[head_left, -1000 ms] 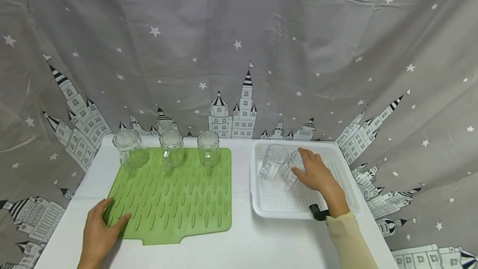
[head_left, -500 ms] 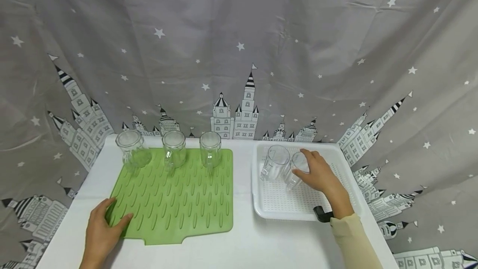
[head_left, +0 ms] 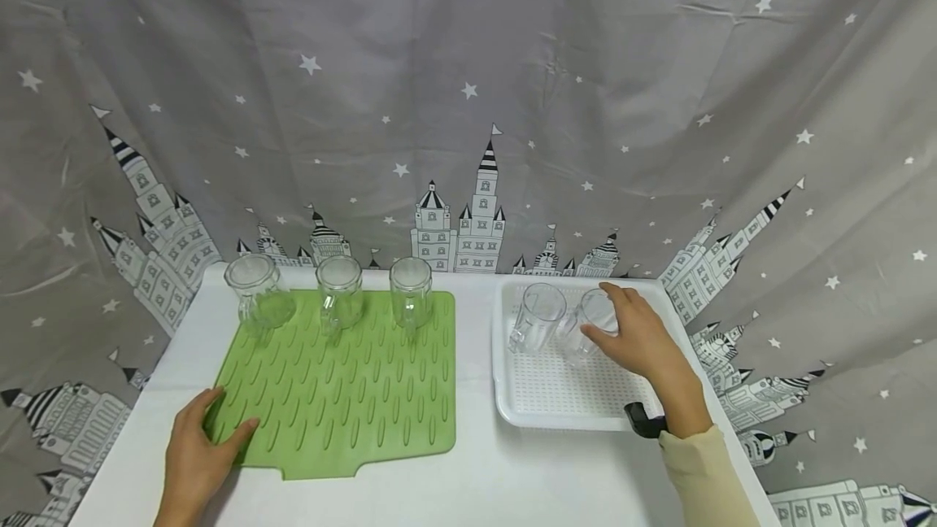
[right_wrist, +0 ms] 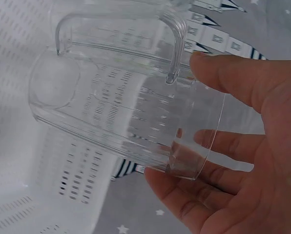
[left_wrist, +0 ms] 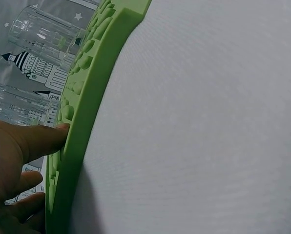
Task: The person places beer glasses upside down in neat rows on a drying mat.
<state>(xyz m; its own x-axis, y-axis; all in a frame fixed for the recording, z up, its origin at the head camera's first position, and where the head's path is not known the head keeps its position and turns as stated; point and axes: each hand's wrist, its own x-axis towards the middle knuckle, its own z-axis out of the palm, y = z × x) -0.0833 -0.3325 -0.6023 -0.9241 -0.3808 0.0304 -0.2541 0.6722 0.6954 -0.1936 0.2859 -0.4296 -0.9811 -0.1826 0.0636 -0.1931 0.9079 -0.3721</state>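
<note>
Right hand grips clear glass mug near rim, over white perforated basket, beside second mug. Left hand, fingers relaxed, touches green ribbed mat.

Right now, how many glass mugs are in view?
5. Three on the green mat: left mug, middle mug, right mug. In the white basket, one mug; beside it, another mug, gripped by the right hand. None seems hidden.
</note>
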